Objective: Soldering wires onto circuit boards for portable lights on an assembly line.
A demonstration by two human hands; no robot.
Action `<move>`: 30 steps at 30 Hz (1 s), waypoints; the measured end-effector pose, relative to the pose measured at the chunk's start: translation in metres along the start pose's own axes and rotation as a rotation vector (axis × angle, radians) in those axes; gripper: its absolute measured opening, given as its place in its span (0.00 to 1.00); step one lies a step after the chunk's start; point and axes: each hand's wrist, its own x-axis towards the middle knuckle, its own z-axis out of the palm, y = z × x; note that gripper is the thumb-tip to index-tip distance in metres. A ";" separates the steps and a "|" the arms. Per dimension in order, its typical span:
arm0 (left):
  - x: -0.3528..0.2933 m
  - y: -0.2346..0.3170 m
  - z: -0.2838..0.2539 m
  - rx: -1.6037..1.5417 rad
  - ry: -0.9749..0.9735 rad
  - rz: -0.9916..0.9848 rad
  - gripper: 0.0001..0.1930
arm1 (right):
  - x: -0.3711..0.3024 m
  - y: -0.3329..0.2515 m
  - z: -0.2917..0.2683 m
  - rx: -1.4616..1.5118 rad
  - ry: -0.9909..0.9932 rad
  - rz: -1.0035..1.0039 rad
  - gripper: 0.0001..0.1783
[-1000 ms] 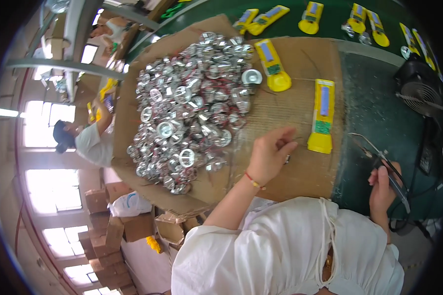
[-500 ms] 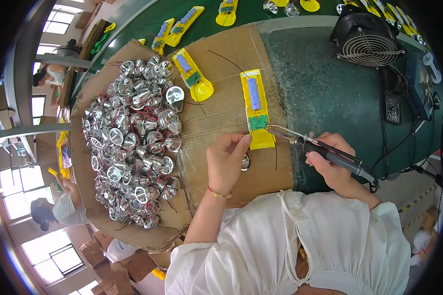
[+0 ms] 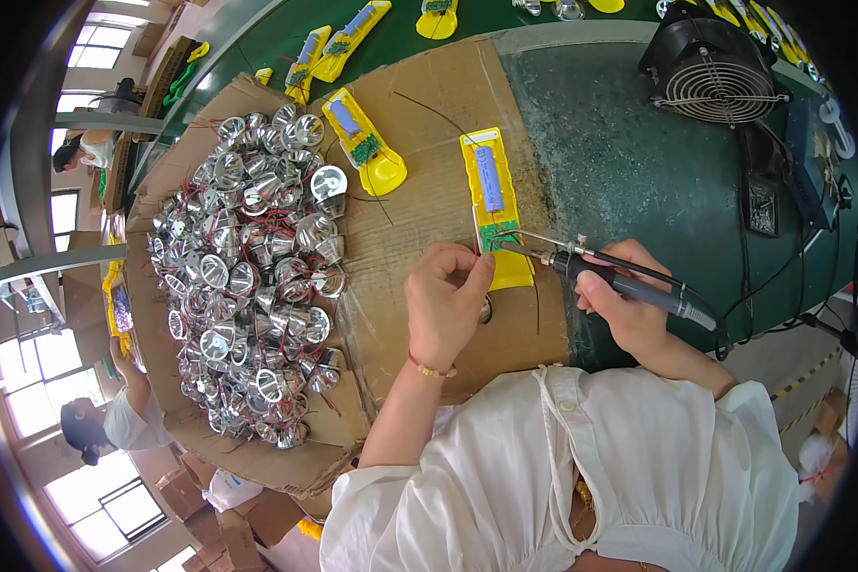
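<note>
A yellow plastic housing lies open on the cardboard, holding a blue cylindrical battery and a small green circuit board. My right hand grips a black soldering iron; a thin metal tube runs along it, and its tip reaches the board. Beside the board's left edge, my left hand is closed, pinching a thin red wire between thumb and forefinger. Partly hidden behind that hand, a silver reflector rests on the cardboard.
At left, a cardboard box is heaped with silver reflectors trailing red wires. Another yellow housing lies nearby, with several more along the far edge. A black fan stands at far right. Two people are visible in the left background.
The soldering iron has shifted left, its tip now over the board's lower middle. My left hand has moved slightly right and up, bringing the wire to the board's edge.
</note>
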 end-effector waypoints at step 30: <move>-0.016 -0.014 -0.002 -0.280 -0.009 0.113 0.07 | -0.011 -0.005 -0.015 0.119 0.062 0.031 0.09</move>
